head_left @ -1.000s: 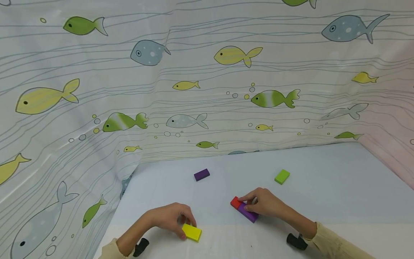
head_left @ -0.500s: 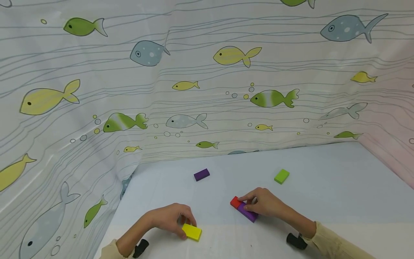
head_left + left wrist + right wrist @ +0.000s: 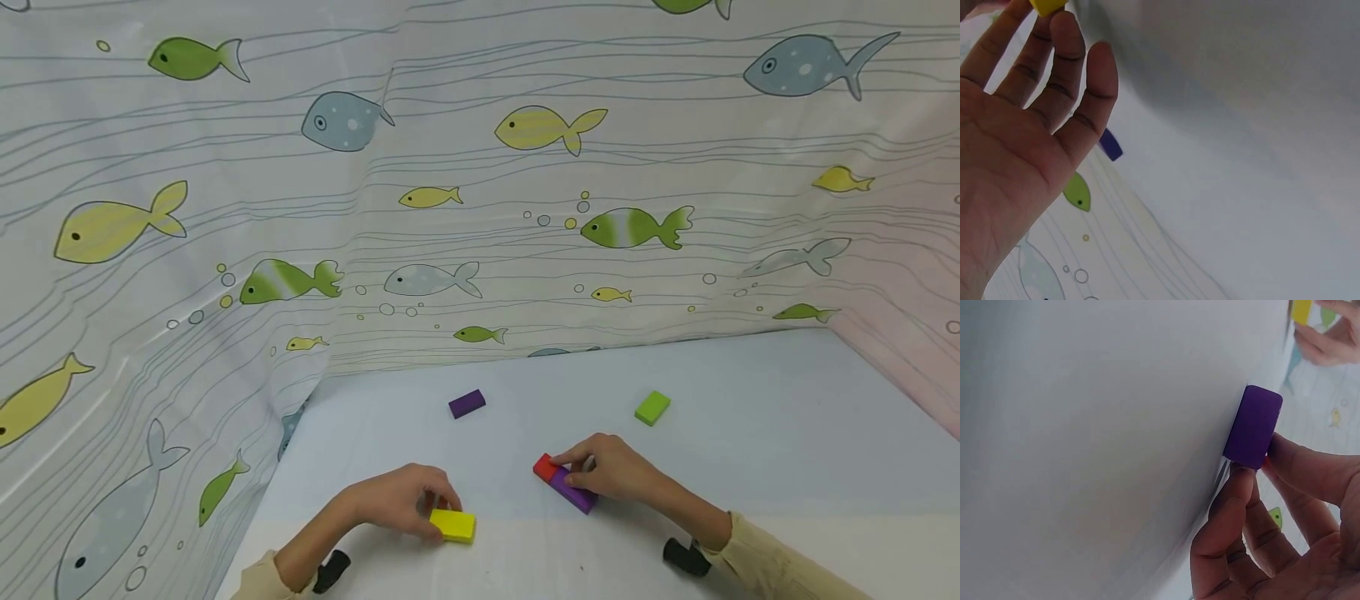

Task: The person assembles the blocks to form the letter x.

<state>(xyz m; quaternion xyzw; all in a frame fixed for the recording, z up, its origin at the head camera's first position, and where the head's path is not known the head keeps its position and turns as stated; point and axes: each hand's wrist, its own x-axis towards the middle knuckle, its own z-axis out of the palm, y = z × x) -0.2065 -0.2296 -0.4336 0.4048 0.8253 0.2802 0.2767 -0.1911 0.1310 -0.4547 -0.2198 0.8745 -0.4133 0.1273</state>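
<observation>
My left hand pinches a flat yellow block between thumb and fingers, low over the front of the white table. In the left wrist view only a corner of the yellow block shows, at the fingertips. A longer purple block lies to its right, with my right hand gripping it. Against its far left end sits a red block, which my right index finger touches. The right wrist view has the purple block's end facing the camera, with the red one mostly hidden behind.
Farther back on the table lie a dark purple block on the left and a lime green block on the right. A fish-patterned curtain hangs behind the table and along its left side.
My left hand has moved slightly right and away from me with the yellow block, which has turned a little. The right hand keeps its hold on the purple block without visible movement.
</observation>
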